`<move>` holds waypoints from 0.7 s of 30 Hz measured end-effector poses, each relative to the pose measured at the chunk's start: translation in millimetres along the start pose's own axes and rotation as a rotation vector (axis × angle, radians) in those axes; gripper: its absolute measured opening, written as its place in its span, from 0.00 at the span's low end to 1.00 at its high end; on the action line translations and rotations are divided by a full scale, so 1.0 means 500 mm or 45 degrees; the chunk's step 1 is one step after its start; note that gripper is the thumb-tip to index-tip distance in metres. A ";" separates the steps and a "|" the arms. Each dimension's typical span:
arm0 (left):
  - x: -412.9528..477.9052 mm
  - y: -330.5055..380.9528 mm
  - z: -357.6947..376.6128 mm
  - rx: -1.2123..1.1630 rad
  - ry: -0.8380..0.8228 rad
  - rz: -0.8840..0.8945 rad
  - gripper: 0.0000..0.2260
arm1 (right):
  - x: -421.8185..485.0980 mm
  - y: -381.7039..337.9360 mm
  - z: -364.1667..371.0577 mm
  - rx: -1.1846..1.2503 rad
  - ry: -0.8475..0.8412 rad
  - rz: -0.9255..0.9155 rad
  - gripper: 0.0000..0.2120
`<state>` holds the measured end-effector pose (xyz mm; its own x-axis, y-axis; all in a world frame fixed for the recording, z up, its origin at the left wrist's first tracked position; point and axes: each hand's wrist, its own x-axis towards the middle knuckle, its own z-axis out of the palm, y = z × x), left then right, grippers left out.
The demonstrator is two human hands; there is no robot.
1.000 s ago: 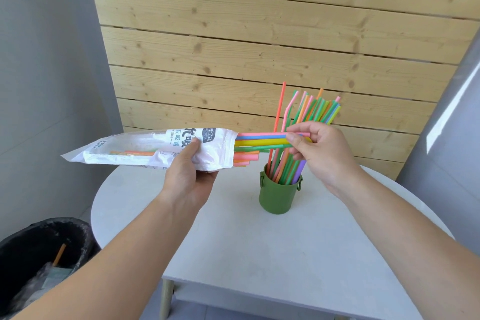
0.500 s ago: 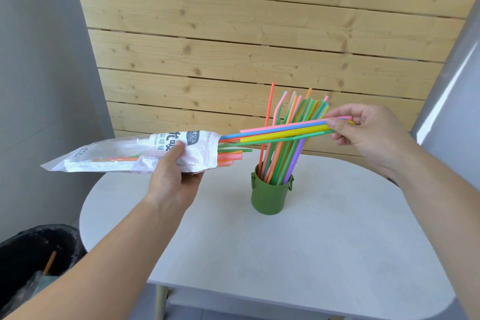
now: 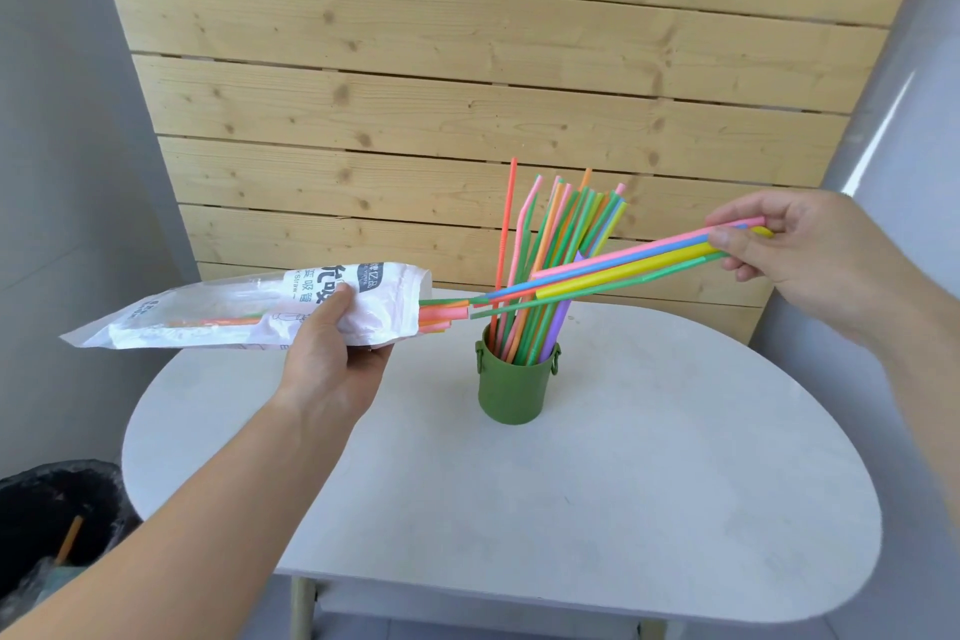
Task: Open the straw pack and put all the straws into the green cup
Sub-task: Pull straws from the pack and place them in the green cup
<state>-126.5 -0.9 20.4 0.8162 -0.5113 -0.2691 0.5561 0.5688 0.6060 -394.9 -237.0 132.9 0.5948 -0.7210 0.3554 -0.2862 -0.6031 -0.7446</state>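
Note:
My left hand point(image 3: 332, 353) grips the white plastic straw pack point(image 3: 218, 312), held level above the table's left side, its open mouth facing right. A few straw ends point(image 3: 441, 314) still stick out of that mouth. My right hand point(image 3: 789, 255) pinches a bunch of pulled straws point(image 3: 623, 270), pink, blue, yellow and green, by their right ends. The bunch slants down to the left, its far tips just outside the pack. Behind and below it stands the green cup point(image 3: 514, 390) on the table, holding several colourful straws upright.
The white rounded table point(image 3: 623, 509) carries only the cup. A wooden slat wall point(image 3: 467, 94) stands right behind it. A black-lined bin point(image 3: 57, 525) with an orange straw inside sits on the floor at the lower left.
My right hand has drawn the bunch of straws rightward and upward out of the pack, until the tips came free of its mouth. The left hand kept hold of the pack.

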 end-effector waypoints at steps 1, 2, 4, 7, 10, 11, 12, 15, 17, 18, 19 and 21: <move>0.001 0.000 -0.001 0.007 -0.007 0.002 0.06 | 0.000 0.000 -0.009 -0.033 -0.011 -0.013 0.03; 0.002 0.000 -0.003 0.019 -0.020 0.004 0.08 | -0.001 0.000 -0.018 -0.057 -0.023 -0.019 0.03; 0.000 0.001 -0.005 0.028 -0.044 0.005 0.11 | -0.002 -0.002 -0.034 -0.092 -0.033 -0.023 0.04; 0.002 -0.002 -0.008 0.022 -0.047 0.008 0.17 | -0.005 -0.009 -0.043 -0.120 -0.052 -0.036 0.05; 0.000 -0.005 -0.007 0.043 -0.036 0.011 0.16 | -0.008 -0.017 -0.035 -0.183 -0.099 -0.045 0.04; -0.002 -0.007 -0.006 0.046 -0.048 0.007 0.15 | -0.008 -0.021 -0.030 -0.205 -0.120 -0.058 0.04; -0.005 -0.009 -0.004 0.043 -0.061 0.009 0.13 | -0.009 -0.025 -0.023 -0.227 -0.139 -0.074 0.04; -0.003 -0.008 -0.006 0.040 -0.039 -0.004 0.13 | -0.008 -0.036 0.000 -0.307 -0.184 -0.132 0.04; -0.004 -0.009 -0.007 0.032 -0.043 -0.013 0.17 | -0.004 -0.042 0.017 -0.362 -0.201 -0.173 0.04; -0.005 -0.008 -0.006 0.042 -0.031 -0.011 0.16 | -0.001 -0.044 0.025 -0.390 -0.208 -0.192 0.04; -0.008 -0.008 -0.005 0.052 -0.024 -0.007 0.14 | 0.002 -0.048 0.033 -0.407 -0.217 -0.207 0.04; -0.011 -0.008 -0.002 0.060 -0.033 -0.002 0.13 | 0.009 -0.054 0.048 -0.428 -0.221 -0.228 0.04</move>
<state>-133.3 0.3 18.6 0.8107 -0.5290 -0.2510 0.5489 0.5374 0.6402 -366.2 -215.9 140.9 0.7668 -0.5441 0.3406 -0.3794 -0.8121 -0.4433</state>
